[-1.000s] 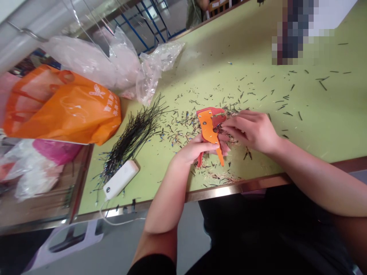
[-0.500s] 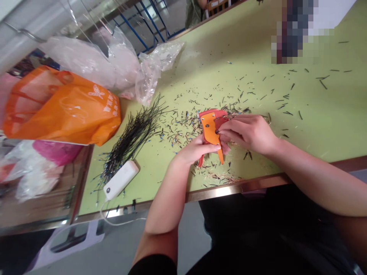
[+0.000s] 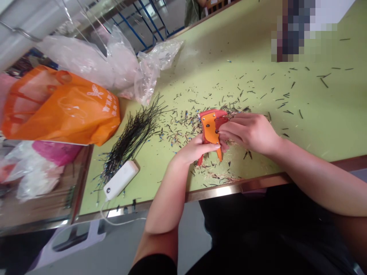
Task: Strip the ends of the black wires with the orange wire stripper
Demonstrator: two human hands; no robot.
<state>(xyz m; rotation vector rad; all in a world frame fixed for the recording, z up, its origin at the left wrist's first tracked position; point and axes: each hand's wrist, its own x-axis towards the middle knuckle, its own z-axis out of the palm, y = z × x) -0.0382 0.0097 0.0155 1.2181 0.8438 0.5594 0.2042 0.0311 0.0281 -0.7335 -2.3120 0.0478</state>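
Note:
My left hand [image 3: 197, 148] is wrapped round the handles of an orange and red wire stripper [image 3: 210, 129], its thumb across the front handle. Fingers bent and pressed together, my right hand [image 3: 249, 131] is up against the tool's right side, near the jaw opening. Whatever its fingertips pinch is too small or hidden to make out. Short black wire offcuts [image 3: 183, 124] lie scattered around and under the tool. To the left rests a bundle of long thin black wires [image 3: 133, 135], some with blue ends.
A white power bank [image 3: 122, 179] with a cable lies by the table's front left edge. An orange bag [image 3: 65, 107] and clear plastic bags [image 3: 120, 61] stand at the left. A pixelated object [image 3: 296, 30] is at the far right of the green table [image 3: 321, 114].
The handles of the wire stripper look slightly closer together. Both hands keep nearly the same place, and the view has shifted very little.

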